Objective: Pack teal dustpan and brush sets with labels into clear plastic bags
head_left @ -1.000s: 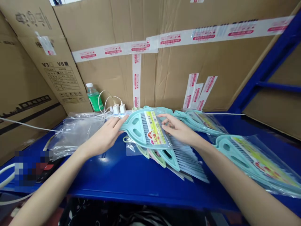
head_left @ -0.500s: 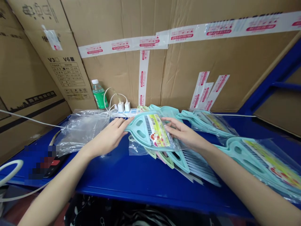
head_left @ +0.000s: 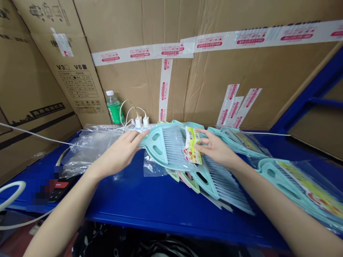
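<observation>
My left hand [head_left: 120, 151] is closed around the handle end of a mint-green dustpan [head_left: 146, 142]. Inside that dustpan lies a matching brush [head_left: 154, 144] with grey bristles [head_left: 174, 144]. My right hand [head_left: 214, 145] pinches the edge of a yellow-and-white printed label card [head_left: 193, 148], which sits over the bristle tips near the pan's right side. Under the dustpan fans out a pile of loose brushes [head_left: 206, 180], mint, green and pink, bristles toward the front right. A clear plastic bag [head_left: 152, 166] peeks out beneath the pan.
Clear bags [head_left: 88, 150] lie at left, behind a dark device [head_left: 60, 189]. A green-labelled bottle [head_left: 114, 109] and chargers [head_left: 142, 122] stand along the cardboard wall [head_left: 134, 82]. Bagged dustpan sets [head_left: 284, 182] rest at right on the blue table [head_left: 128, 203].
The label card has shifted right with my right hand, exposing more of the grey bristles. My left hand keeps its hold, and the dustpan has moved slightly left.
</observation>
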{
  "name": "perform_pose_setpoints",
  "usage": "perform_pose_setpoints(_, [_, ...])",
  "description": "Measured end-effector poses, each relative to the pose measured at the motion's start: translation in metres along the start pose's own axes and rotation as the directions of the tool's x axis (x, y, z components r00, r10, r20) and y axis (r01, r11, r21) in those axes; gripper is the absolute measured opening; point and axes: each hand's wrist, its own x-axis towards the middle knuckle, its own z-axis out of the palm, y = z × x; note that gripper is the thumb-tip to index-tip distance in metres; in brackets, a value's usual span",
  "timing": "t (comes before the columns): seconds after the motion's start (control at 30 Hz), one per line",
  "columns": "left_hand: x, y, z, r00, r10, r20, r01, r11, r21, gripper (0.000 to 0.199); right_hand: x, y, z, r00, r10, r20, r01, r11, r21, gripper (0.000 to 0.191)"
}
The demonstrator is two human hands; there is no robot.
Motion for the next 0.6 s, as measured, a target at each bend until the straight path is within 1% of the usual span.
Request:
perform_pose_setpoints(0.07, [-0.003,-0.012,-0.008,0.996,-0.083,-0.043,0.087,0.992,0.096,0.046,0.005,0.001,-0.006,0.996,-0.066,-0.068,0.062,0.997,-0.052,0.056])
perform_pose_setpoints(0.1, [-0.005,-0.018,-0.012,0.988,-0.133,-0.077,0.144,0.979,0.148,0.046,0.008,-0.001,-0.008,0.991,-0.106,-0.083,0.097,0.990,-0.102,0.051])
perform_pose_setpoints(0.13, [-0.007,-0.024,-0.016,0.976,-0.181,-0.121,0.202,0.960,0.195,0.046,0.011,-0.004,-0.008,0.986,-0.152,-0.074,0.137,0.976,-0.171,0.046])
perform_pose_setpoints(0.17, [-0.009,-0.028,-0.019,0.961,-0.221,-0.167,0.257,0.938,0.232,0.046,0.015,-0.008,-0.008,0.979,-0.199,-0.039,0.182,0.947,-0.264,0.040])
perform_pose_setpoints(0.2, [-0.010,-0.032,-0.021,0.944,-0.255,-0.209,0.305,0.917,0.258,0.046,0.020,-0.014,-0.005,0.972,-0.235,0.022,0.226,0.899,-0.376,0.033])
perform_pose_setpoints(0.23, [-0.012,-0.035,-0.023,0.928,-0.283,-0.244,0.346,0.898,0.273,0.046,0.026,-0.021,-0.001,0.961,-0.256,0.104,0.274,0.830,-0.485,0.026])
perform_pose_setpoints(0.27, [-0.013,-0.037,-0.024,0.914,-0.305,-0.267,0.377,0.883,0.281,0.046,0.034,-0.028,0.005,0.951,-0.248,0.184,0.309,0.742,-0.595,0.021])
perform_pose_setpoints(0.3, [-0.014,-0.039,-0.024,0.904,-0.321,-0.283,0.399,0.871,0.287,0.047,0.042,-0.035,0.013,0.944,-0.218,0.249,0.331,0.651,-0.683,0.021])
perform_pose_setpoints(0.33, [-0.015,-0.039,-0.024,0.898,-0.328,-0.293,0.411,0.863,0.293,0.047,0.051,-0.040,0.023,0.939,-0.216,0.267,0.343,0.626,-0.700,0.022])
perform_pose_setpoints(0.4, [-0.016,-0.040,-0.023,0.901,-0.311,-0.304,0.402,0.862,0.308,0.047,0.069,-0.046,0.046,0.930,-0.221,0.295,0.368,0.607,-0.705,0.021])
perform_pose_setpoints(0.5, [-0.017,-0.042,-0.019,0.918,-0.263,-0.296,0.359,0.869,0.340,0.047,0.093,-0.045,0.079,0.911,-0.206,0.358,0.407,0.590,-0.697,0.025])
perform_pose_setpoints(0.57, [-0.017,-0.043,-0.017,0.927,-0.271,-0.260,0.353,0.865,0.356,0.047,0.102,-0.041,0.092,0.901,-0.194,0.387,0.423,0.584,-0.692,0.025])
perform_pose_setpoints(0.6, [-0.017,-0.044,-0.016,0.929,-0.285,-0.238,0.356,0.862,0.360,0.047,0.104,-0.040,0.094,0.899,-0.195,0.393,0.428,0.583,-0.691,0.026])
